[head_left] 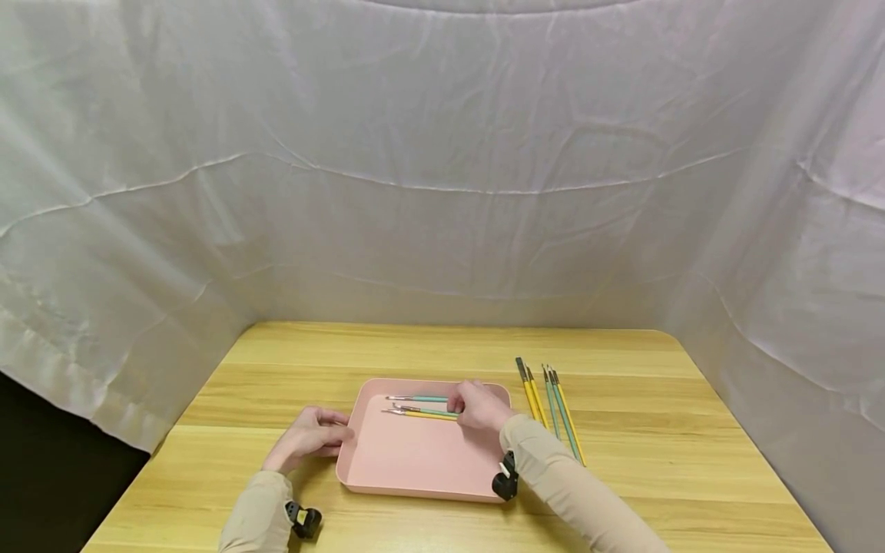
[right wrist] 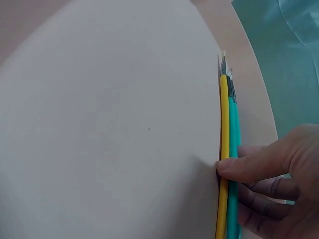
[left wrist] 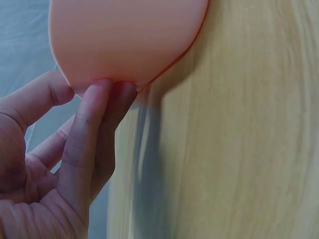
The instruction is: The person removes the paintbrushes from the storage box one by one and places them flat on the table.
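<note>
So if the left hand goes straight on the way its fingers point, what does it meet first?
The left hand points right, and its fingertips already touch the left rim of the pink tray. So it would probably push the tray; nothing else lies between.

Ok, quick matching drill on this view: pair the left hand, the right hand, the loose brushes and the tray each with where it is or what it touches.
Things:
1. left hand
2. right hand
3. loose brushes
4. pink tray

Places:
a. lying on the bare table, right of the tray
b. on the yellow and teal brushes inside the tray
c. on the wooden table, between the two hands
d. fingers at the tray's left edge

Pairs: 1-d, 2-b, 3-a, 4-c
</note>
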### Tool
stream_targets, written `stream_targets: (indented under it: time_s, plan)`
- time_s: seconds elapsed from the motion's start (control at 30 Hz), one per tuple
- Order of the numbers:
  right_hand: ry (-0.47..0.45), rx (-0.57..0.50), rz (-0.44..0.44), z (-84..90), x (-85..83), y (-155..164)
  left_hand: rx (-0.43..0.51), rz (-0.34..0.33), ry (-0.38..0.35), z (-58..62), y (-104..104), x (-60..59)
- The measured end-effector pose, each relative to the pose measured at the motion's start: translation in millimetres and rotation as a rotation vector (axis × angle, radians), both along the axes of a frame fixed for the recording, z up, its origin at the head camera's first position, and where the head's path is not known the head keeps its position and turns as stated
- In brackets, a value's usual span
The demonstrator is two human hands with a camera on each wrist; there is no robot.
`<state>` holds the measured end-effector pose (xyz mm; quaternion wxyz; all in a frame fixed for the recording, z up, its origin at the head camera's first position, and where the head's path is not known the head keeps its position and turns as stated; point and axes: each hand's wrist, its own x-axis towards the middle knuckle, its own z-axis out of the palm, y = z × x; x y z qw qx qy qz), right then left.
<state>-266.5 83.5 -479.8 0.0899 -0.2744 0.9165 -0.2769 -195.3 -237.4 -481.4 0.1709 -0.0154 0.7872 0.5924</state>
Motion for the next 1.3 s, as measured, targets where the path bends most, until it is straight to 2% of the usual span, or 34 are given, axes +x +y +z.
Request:
stream_targets:
  time_s: [0.33,0.93,1.13,1.3]
  plan:
    - [-0.003,-0.001,-0.026,-0.1,0.8,0.2,0.039,-0.021,0.009,2.5,0.8,1.3]
    - [-0.010,-0.052,-0.028,7.3,3.1,5.8,0.004,-0.003,0.005,0.8,-0.5,0.1]
    - [-0.019,-0.037,-0.056,13.1,6.6,8.2,0.012,0.000,0.005,1.8,0.7,1.2]
    - [-0.064,-0.047,-0.093,18.2,9.1,8.9,0.012,0.006,0.003,1.8,0.6,1.1]
